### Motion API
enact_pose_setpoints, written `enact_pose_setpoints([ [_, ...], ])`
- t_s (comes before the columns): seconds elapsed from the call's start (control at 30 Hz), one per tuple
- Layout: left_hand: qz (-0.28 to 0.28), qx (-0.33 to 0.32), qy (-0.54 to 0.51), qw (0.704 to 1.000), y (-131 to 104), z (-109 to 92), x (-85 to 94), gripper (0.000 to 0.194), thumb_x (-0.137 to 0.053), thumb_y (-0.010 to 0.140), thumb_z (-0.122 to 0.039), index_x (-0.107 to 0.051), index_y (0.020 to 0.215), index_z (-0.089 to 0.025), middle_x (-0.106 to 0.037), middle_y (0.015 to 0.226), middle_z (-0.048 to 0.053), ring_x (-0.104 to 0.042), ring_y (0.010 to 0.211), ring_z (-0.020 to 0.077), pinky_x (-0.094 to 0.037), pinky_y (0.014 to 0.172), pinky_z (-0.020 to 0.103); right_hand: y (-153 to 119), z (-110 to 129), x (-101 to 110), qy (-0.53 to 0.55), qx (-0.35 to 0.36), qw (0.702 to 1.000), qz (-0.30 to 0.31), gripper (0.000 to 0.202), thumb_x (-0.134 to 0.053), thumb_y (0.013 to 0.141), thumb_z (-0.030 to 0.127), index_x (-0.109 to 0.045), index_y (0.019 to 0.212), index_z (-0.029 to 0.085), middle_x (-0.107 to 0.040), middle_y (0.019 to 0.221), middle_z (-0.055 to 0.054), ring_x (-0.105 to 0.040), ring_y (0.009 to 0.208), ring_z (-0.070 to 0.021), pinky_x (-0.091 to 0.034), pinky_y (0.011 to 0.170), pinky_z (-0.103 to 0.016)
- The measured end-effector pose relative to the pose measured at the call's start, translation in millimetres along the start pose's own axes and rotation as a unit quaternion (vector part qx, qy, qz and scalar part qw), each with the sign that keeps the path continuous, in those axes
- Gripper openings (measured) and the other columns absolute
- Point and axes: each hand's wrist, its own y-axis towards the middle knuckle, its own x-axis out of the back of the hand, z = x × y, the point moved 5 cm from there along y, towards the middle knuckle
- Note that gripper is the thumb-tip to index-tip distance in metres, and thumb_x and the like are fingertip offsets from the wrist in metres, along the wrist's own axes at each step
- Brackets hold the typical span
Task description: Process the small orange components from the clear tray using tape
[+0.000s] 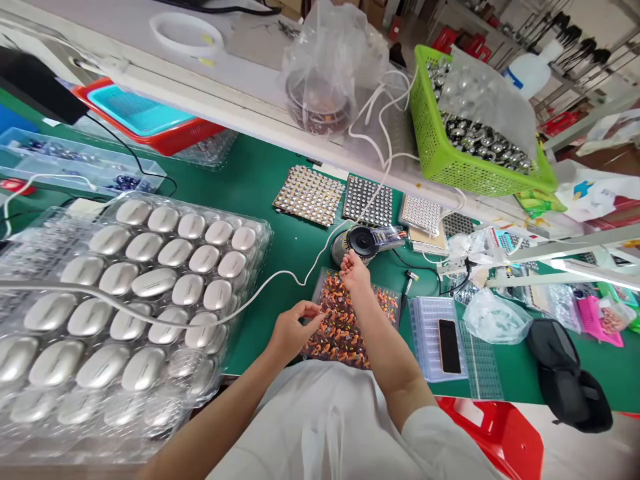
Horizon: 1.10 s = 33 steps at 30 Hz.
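My left hand point(295, 330) is at the left edge of a tray of small orange and dark parts point(333, 333), thumb and forefinger brought together over it. Whatever is between those fingertips is too small to make out. My right hand point(356, 273) reaches across the tray to the near side of a round grey device with a black top point(361, 241). Its fingers are curled closed, and what they hold, if anything, is hidden. My right forearm covers part of the tray.
Clear plastic trays of silver, rounded casings point(175, 253) fill the left side. Boards of small parts point(309, 195) lie behind the device. A phone point(449, 347) rests on stacked trays at right, near a small hammer point(410, 280). A white cable point(273, 277) crosses the green bench; a green basket point(425, 147) stands above.
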Motion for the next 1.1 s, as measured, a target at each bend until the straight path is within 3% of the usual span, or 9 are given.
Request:
enact_pose_setpoints([
  [0.17,-0.023,0.028,-0.008,0.999,4.2,2.6,12.4,0.019,-0.064,0.076,-0.037,-0.068,0.079,-0.019,-0.073,0.077,0.002,-0.067,0.074,0.0175,-0.051,0.074,0.027,2.8,-0.5,-21.5,0.039,0.025,0.999,-0.011,0.023,-0.061,0.076,0.03,-0.046,0.063,0.02,-0.046,0.046,0.008,-0.045,0.041,-0.0067,-0.032,0.039,-0.019],
  [0.3,-0.02,0.08,-0.09,0.993,8.0,3.6,15.4,0.025,-0.067,0.073,-0.04,-0.07,0.083,-0.018,-0.074,0.08,0.004,-0.068,0.076,0.0195,-0.051,0.072,0.028,-30.4,5.4,-26.9,0.033,0.042,0.997,0.049,0.02,-0.063,0.074,0.028,-0.049,0.063,0.019,-0.049,0.052,0.006,-0.046,0.046,-0.007,-0.035,0.043,-0.019],
  [0.47,0.026,0.12,-0.216,0.969,6.7,-13.6,9.2,0.027,-0.072,0.068,-0.036,-0.07,0.085,-0.016,-0.075,0.08,0.005,-0.069,0.077,0.0195,-0.052,0.07,0.027,-111.6,21.5,-1.0,-0.023,0.058,0.987,0.149,0.013,-0.07,0.072,0.023,-0.059,0.071,0.016,-0.056,0.065,0.001,-0.05,0.058,-0.0096,-0.038,0.052,-0.022],
  [0.57,0.044,0.121,-0.247,0.96,-0.6,-31.7,4.5,0.027,-0.074,0.066,-0.035,-0.071,0.084,-0.015,-0.074,0.08,0.005,-0.068,0.074,0.0176,-0.052,0.069,0.025,-159.2,41.6,22.6,-0.147,0.157,0.954,0.209,0.008,-0.062,0.082,0.027,-0.06,0.085,0.02,-0.057,0.078,0.0,-0.052,0.068,-0.0118,-0.042,0.064,-0.025],
  [0.7,0.077,0.12,-0.276,0.951,-13.6,-54.6,-6.0,0.027,-0.075,0.065,-0.033,-0.071,0.083,-0.014,-0.074,0.08,0.006,-0.066,0.067,0.0158,-0.051,0.063,0.025,-203.6,62.9,47.3,-0.263,0.272,0.9,0.217,0.008,-0.057,0.086,0.029,-0.058,0.086,0.022,-0.056,0.094,-0.005,-0.053,0.089,-0.0178,-0.044,0.079,-0.032],
  [0.83,0.103,0.108,-0.261,0.954,-23.4,-71.5,-17.4,0.029,-0.074,0.065,-0.034,-0.07,0.086,-0.014,-0.073,0.078,0.005,-0.066,0.065,0.016,-0.051,0.06,0.025,-227.3,70.0,59.5,-0.297,0.303,0.881,0.21,0.005,-0.055,0.087,0.028,-0.056,0.086,0.023,-0.059,0.098,-0.007,-0.056,0.095,-0.0211,-0.045,0.082,-0.036],
  [0.97,0.108,0.089,-0.237,0.961,-29.6,-78.7,-26.9,0.027,-0.073,0.066,-0.034,-0.066,0.085,-0.015,-0.071,0.074,0.004,-0.066,0.066,0.0165,-0.051,0.059,0.025,-237.1,72.0,63.4,-0.349,0.304,0.866,0.188,0.005,-0.055,0.087,0.028,-0.056,0.087,0.023,-0.061,0.088,-0.005,-0.058,0.084,-0.0196,-0.047,0.074,-0.033],
  [1.1,0.107,0.053,-0.217,0.969,-34.5,-79.3,-32.7,0.021,-0.069,0.071,-0.031,-0.066,0.083,-0.014,-0.07,0.075,0.004,-0.065,0.067,0.0153,-0.05,0.059,0.023,-241.8,76.8,57.8,-0.413,0.314,0.832,0.197,0.004,-0.054,0.086,0.025,-0.056,0.087,0.022,-0.061,0.085,-0.003,-0.057,0.079,-0.017,-0.046,0.072,-0.03],
])
